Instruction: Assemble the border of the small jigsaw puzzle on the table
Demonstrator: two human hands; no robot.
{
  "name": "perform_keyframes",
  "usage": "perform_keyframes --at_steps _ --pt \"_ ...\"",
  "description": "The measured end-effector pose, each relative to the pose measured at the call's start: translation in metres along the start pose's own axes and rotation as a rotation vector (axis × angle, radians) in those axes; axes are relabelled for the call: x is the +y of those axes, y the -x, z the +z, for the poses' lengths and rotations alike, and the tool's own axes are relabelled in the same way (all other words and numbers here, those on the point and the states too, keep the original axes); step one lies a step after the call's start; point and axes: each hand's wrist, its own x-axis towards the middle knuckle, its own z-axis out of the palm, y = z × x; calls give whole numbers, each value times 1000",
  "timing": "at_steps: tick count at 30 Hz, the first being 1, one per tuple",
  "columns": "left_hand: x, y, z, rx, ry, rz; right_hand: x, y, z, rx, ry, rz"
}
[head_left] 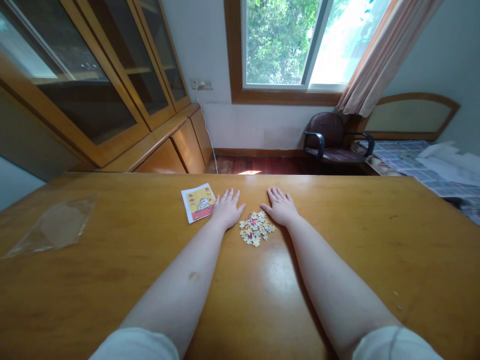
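Observation:
A small heap of loose jigsaw pieces (256, 228) lies on the wooden table (337, 240) between my two hands. My left hand (227, 208) rests flat on the table just left of the heap, fingers stretched out, holding nothing. My right hand (279, 205) lies flat just right of the heap, fingers spread, its thumb side touching the edge of the pieces. A small yellow and red picture card (198, 201) lies beside my left hand, to its left.
A clear plastic bag (52, 226) lies at the table's far left. Beyond the table stand a glass-fronted wooden cabinet (112, 85), a dark office chair (332, 140) under the window, and a bed (431, 165) at the right.

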Motion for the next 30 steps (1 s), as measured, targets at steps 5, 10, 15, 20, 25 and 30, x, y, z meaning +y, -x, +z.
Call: perform_keyframes --at_steps 5,10,15,20,25,30 --pt "1 1 2 16 -7 8 -1 1 -1 -6 8 5" --pt "-1 2 -4 76 98 25 -1 2 -1 2 -14 10" --pt "-7 6 -16 304 135 -134 1 1 -8 69 -147 -8" --pt "-10 11 -14 191 12 -395 5 0 -13 57 -341 -134" --pt "-24 16 -9 116 24 -369 8 1 -15 -21 -390 -193" --pt "-37 19 -7 65 36 -341 8 3 -19 -74 -404 -252"
